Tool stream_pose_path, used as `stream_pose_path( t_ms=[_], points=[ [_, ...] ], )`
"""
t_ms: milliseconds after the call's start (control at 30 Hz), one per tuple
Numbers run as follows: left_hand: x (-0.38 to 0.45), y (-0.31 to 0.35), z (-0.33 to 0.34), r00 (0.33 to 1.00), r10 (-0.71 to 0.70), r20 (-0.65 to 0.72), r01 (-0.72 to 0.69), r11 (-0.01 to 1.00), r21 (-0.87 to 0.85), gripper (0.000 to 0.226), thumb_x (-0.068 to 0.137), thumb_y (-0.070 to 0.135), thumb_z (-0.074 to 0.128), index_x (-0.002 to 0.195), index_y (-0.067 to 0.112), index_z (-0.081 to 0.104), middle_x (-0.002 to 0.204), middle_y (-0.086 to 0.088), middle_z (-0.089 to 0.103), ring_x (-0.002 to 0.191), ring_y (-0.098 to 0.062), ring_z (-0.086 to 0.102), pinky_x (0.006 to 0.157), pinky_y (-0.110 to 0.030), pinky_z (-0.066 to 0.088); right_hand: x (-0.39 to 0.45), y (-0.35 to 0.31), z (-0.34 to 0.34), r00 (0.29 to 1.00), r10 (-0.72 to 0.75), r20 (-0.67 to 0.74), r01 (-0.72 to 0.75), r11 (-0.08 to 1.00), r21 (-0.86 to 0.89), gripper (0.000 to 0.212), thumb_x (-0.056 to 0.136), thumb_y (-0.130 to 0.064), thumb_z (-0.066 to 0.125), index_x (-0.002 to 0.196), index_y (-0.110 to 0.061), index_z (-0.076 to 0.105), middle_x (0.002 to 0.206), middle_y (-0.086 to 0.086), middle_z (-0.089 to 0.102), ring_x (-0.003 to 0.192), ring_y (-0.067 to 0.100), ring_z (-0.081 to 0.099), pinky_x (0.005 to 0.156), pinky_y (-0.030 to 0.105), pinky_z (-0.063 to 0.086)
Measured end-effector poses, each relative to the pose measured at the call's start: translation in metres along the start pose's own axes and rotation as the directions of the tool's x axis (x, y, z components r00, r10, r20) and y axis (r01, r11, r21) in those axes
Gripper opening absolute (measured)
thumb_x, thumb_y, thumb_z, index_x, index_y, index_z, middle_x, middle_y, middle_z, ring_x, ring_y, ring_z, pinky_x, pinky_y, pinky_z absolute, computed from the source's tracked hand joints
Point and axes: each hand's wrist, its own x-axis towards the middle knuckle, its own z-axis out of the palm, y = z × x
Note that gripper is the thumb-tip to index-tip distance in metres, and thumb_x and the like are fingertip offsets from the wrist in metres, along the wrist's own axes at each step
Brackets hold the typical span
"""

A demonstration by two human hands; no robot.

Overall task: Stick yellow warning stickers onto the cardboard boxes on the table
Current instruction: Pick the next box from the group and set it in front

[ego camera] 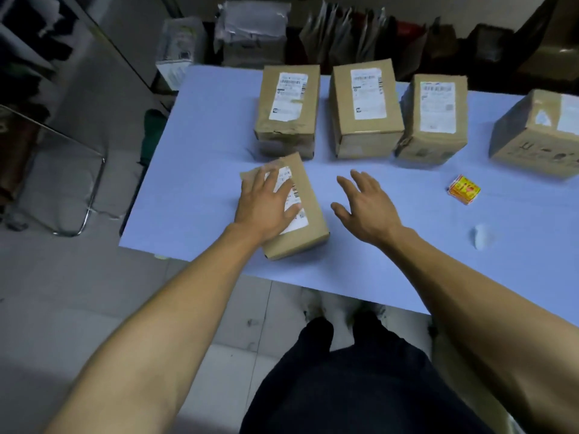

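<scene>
A small cardboard box (308, 208) with a white shipping label lies near the table's front left. My left hand (266, 202) rests flat on its top, fingers spread over the label. My right hand (365, 208) hovers open just to the right of that box, holding nothing. Several larger cardboard boxes stand in a row at the back: one (288, 111), a second (366, 111), a third (435, 120) and a fourth (539, 133) at the right edge. A yellow and red roll of warning stickers (464, 189) lies on the table to the right.
The pale blue table (194, 170) ends close to my legs. A crumpled white scrap (482, 236) lies near the front right. A metal-framed chair (72, 183) stands left of the table. Bags and wrapped parcels (250, 29) are piled behind it.
</scene>
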Motion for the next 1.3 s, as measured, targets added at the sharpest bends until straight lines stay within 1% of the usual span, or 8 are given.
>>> stream_pose_path(
  t_ms=[300, 500, 600, 700, 767, 833, 1067, 1300],
  points=[
    [-0.019, -0.005, 0.053, 0.997, -0.030, -0.076, 0.014, 0.980, -0.200, 0.067, 0.101, 0.054, 0.033, 0.158, 0.027, 0.011, 0.167, -0.002, -0.007, 0.153, -0.027, -0.010, 0.118, -0.057, 0.009, -0.017, -0.046, 0.044, 0.996, -0.020, 0.092, -0.006, 0.963, 0.270, 0.060, 0.106, -0.036, 0.035, 0.154, -0.002, 0.024, 0.151, 0.018, 0.044, 0.140, 0.036, 0.036, 0.117, 0.040, 0.026],
    [-0.017, -0.010, 0.058, 0.988, -0.042, -0.150, -0.019, 0.923, -0.384, 0.068, 0.100, 0.048, 0.043, 0.158, 0.026, 0.015, 0.168, -0.004, -0.004, 0.153, -0.026, -0.009, 0.120, -0.051, 0.006, -0.011, -0.039, 0.051, 0.998, -0.025, 0.059, -0.003, 0.903, 0.429, 0.052, 0.103, -0.046, 0.038, 0.149, -0.021, 0.036, 0.138, 0.002, 0.057, 0.126, 0.027, 0.051, 0.099, 0.044, 0.045],
    [-0.014, -0.014, 0.057, 0.929, -0.330, -0.168, 0.107, 0.675, -0.730, 0.074, 0.097, 0.040, 0.055, 0.158, 0.024, 0.017, 0.168, -0.005, 0.003, 0.154, -0.022, 0.002, 0.121, -0.032, 0.010, 0.005, -0.040, 0.050, 0.984, 0.135, 0.117, -0.178, 0.696, 0.696, 0.058, 0.098, -0.056, 0.044, 0.151, -0.033, 0.036, 0.149, -0.010, 0.047, 0.135, 0.015, 0.046, 0.109, 0.034, 0.039],
    [-0.012, -0.010, 0.055, 0.847, -0.520, 0.106, 0.228, 0.176, -0.958, 0.075, 0.090, 0.048, 0.061, 0.153, 0.042, 0.021, 0.147, 0.021, 0.044, 0.128, 0.006, 0.046, 0.105, -0.018, 0.038, 0.027, -0.042, 0.055, 0.905, 0.261, 0.337, -0.411, 0.323, 0.852, 0.070, 0.094, -0.059, 0.048, 0.155, -0.029, 0.032, 0.159, -0.006, 0.037, 0.142, 0.014, 0.040, 0.119, 0.038, 0.030],
    [-0.009, -0.007, 0.060, 0.818, -0.549, 0.170, 0.234, 0.048, -0.971, 0.081, 0.082, 0.052, 0.065, 0.149, 0.051, 0.020, 0.121, 0.039, 0.053, 0.101, 0.019, 0.057, 0.088, -0.013, 0.049, 0.035, -0.042, 0.059, 0.882, 0.219, 0.417, -0.462, 0.237, 0.855, 0.080, 0.086, -0.064, 0.049, 0.153, -0.022, 0.037, 0.157, -0.003, 0.042, 0.141, 0.018, 0.043, 0.120, 0.045, 0.030],
    [-0.008, -0.005, 0.065, 0.806, -0.555, 0.205, 0.225, -0.033, -0.974, 0.092, 0.078, 0.050, 0.068, 0.153, 0.047, 0.014, 0.128, 0.033, 0.054, 0.103, 0.014, 0.060, 0.094, -0.022, 0.052, 0.035, -0.043, 0.061, 0.887, 0.169, 0.429, -0.461, 0.276, 0.844, 0.077, 0.087, -0.062, 0.050, 0.152, -0.024, 0.038, 0.154, -0.003, 0.046, 0.138, 0.019, 0.047, 0.119, 0.045, 0.032],
    [0.005, 0.038, 0.058, 0.836, -0.527, 0.154, 0.186, 0.008, -0.982, 0.083, 0.077, 0.039, 0.070, 0.150, 0.037, 0.031, 0.126, 0.015, 0.066, 0.109, -0.005, 0.066, 0.098, -0.039, 0.054, 0.017, -0.007, 0.047, 0.917, 0.174, 0.358, -0.397, 0.321, 0.860, 0.058, 0.101, -0.043, 0.048, 0.155, -0.027, 0.033, 0.154, -0.008, 0.046, 0.137, 0.013, 0.048, 0.118, 0.040, 0.034],
    [0.046, 0.152, 0.041, 0.937, -0.329, 0.121, 0.160, 0.095, -0.982, 0.080, 0.083, 0.033, 0.070, 0.152, 0.031, 0.028, 0.134, 0.009, 0.062, 0.120, -0.011, 0.060, 0.106, -0.039, 0.047, -0.032, 0.090, 0.002, 0.912, 0.353, 0.210, -0.309, 0.254, 0.916, 0.030, 0.101, -0.036, 0.046, 0.128, -0.038, 0.059, 0.122, -0.017, 0.070, 0.110, 0.003, 0.066, 0.100, 0.031, 0.048]
  ],
)
